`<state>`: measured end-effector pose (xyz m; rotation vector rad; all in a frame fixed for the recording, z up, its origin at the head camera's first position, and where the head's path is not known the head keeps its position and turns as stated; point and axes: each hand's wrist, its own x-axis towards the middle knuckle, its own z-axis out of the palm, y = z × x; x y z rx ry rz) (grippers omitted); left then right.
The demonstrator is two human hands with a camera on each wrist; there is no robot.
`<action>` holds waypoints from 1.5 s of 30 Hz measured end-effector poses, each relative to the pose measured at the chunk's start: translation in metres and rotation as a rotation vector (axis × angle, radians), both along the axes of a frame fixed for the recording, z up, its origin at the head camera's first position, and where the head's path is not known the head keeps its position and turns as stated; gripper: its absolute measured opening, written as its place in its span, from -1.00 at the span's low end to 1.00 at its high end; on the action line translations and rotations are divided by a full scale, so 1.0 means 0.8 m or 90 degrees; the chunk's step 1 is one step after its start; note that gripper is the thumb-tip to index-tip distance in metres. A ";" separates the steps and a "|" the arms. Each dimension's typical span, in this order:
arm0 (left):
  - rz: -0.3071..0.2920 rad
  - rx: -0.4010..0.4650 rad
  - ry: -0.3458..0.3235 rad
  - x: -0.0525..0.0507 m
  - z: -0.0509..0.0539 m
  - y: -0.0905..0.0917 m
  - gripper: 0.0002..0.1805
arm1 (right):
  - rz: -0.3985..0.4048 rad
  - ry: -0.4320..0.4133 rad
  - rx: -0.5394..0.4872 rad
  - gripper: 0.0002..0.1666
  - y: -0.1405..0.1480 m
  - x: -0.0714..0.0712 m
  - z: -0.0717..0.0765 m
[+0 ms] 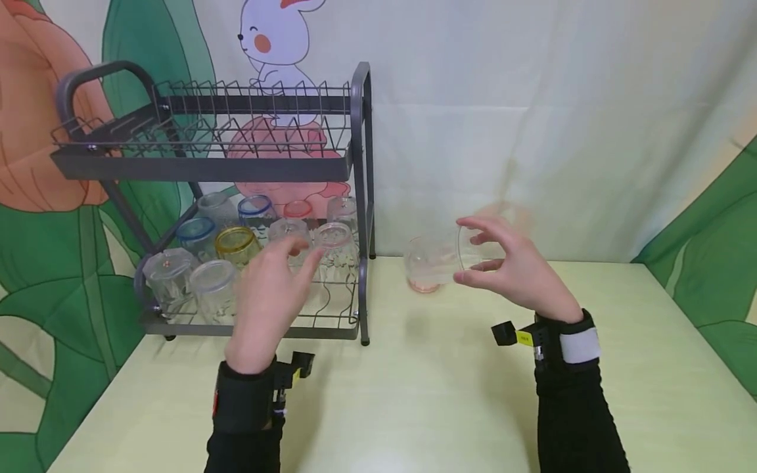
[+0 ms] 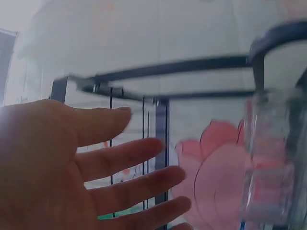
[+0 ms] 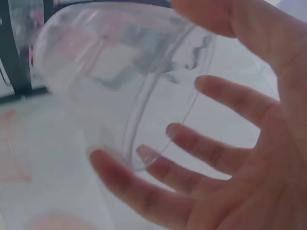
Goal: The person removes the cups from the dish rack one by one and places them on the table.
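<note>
My right hand [image 1: 505, 263] holds a clear drinking glass [image 3: 110, 72] by its rim, tipped on its side with the mouth toward my palm. Behind and partly hidden by it, a glass with a pinkish base [image 1: 424, 287] stands on the table. In front of the lower rack shelf hovers my left hand [image 1: 269, 295], fingers spread and holding nothing. Several upturned glasses fill that shelf, among them a yellow-based glass [image 1: 238, 245] and a blue-based glass [image 1: 197, 230]. My left hand hides some of them.
The dark two-tier dish rack [image 1: 236, 169] stands at the left of the pale table [image 1: 408, 394]. Its upper tier carries wire plate slots. A printed curtain [image 1: 473, 131] hangs behind the table.
</note>
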<state>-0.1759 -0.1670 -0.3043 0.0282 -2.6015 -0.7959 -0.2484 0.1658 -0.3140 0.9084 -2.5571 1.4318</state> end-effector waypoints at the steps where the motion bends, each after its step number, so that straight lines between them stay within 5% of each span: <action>1: 0.013 -0.006 0.002 0.001 0.000 -0.006 -0.58 | -0.017 0.001 0.013 -0.17 0.005 -0.001 0.000; 8: 0.144 -0.048 -0.032 0.005 0.000 -0.044 -0.51 | -0.117 0.063 0.095 -0.19 0.024 -0.012 -0.007; 12: 0.189 -0.059 -0.064 0.002 -0.006 -0.066 -0.40 | -0.146 0.052 0.108 -0.20 0.027 -0.020 -0.010; 22: 0.175 -0.068 -0.142 -0.002 -0.020 -0.099 -0.25 | -0.221 0.027 0.169 -0.18 0.038 -0.036 -0.015; 35: 0.153 -0.055 -0.247 -0.001 -0.027 -0.119 -0.12 | -0.203 -0.017 0.245 -0.20 0.035 -0.084 -0.048; 45: 0.152 -0.055 -0.229 -0.002 -0.031 -0.121 -0.20 | -0.209 -0.035 0.262 -0.24 0.021 -0.094 -0.066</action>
